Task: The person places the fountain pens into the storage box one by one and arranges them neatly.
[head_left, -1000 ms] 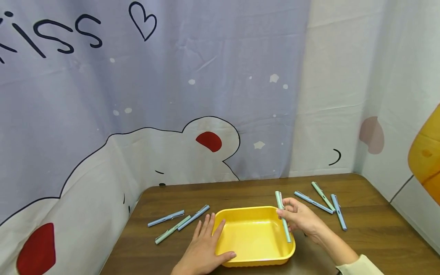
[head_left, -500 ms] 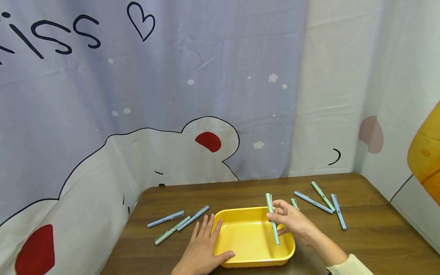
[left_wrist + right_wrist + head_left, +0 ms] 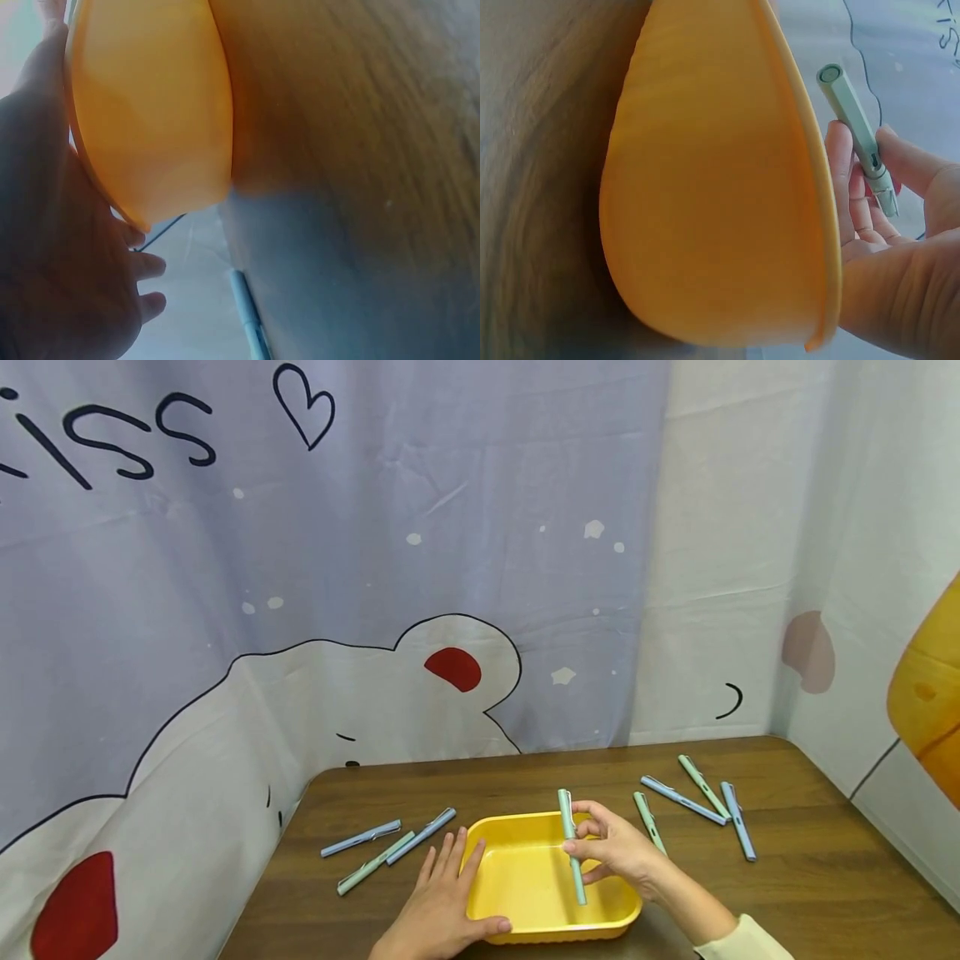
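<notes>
My right hand (image 3: 621, 853) pinches a pale green capped pen (image 3: 577, 877) between thumb and fingers, over the right half of a yellow plastic tray (image 3: 558, 935). The pen stands steeply, its clip end up in the head view. In the right wrist view the pen (image 3: 857, 121) shows beyond the tray's wall (image 3: 712, 172). My left hand (image 3: 446, 897) rests on the tray's left rim, fingers straight and spread, thumb along the front corner. From the left wrist, the hand (image 3: 71, 247) lies against the rim of the tray (image 3: 150, 112).
Left of the tray lie two blue pens (image 3: 362, 838) (image 3: 422, 836) and a green pen (image 3: 375, 863). To its right are two green pens (image 3: 649, 823) (image 3: 703, 787) and two blue pens (image 3: 683, 800) (image 3: 738, 821). A printed curtain (image 3: 450, 527) hangs behind the wooden table (image 3: 495, 785).
My right hand has carried the green pen leftward and slightly nearer, further over the tray. A green pen behind that hand has come into view. The left hand stays on the rim.
</notes>
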{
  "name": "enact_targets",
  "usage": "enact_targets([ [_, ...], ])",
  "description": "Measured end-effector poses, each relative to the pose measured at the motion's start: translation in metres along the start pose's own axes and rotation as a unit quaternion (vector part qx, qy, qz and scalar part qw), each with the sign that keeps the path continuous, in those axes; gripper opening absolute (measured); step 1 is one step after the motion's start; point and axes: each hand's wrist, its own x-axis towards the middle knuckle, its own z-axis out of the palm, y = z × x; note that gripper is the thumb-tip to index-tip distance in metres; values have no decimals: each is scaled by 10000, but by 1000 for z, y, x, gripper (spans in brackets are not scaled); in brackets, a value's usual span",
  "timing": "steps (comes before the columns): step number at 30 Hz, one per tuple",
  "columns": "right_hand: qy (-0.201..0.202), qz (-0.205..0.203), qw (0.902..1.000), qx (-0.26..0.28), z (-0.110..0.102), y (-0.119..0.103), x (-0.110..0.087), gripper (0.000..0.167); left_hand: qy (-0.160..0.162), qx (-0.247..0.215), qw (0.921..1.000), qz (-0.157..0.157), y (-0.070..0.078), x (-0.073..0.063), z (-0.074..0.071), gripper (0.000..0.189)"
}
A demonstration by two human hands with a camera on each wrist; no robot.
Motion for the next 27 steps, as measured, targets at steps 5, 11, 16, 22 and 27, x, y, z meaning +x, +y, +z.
enact_targets([
  [5, 14, -20, 10000, 50, 10, 2, 3, 72, -34, -53, 10000, -49, 1, -1, -1, 106],
  [11, 4, -6, 9998, 202, 22, 7, 10, 66, -82, -49, 9998, -163, 1, 0, 2, 108],
  [16, 60, 103, 9998, 181, 34, 11, 14, 64, -59, 8, 9998, -163, -1, 0, 4, 109],
  [22, 86, 267, 9995, 112, 46, 13, 17, 62, -28, 48, 9999, -120, 0, -1, 4, 109],
  [27, 106, 343, 9993, 106, 52, 15, 19, 61, -58, 72, 9998, -156, 0, 1, 3, 109],
])
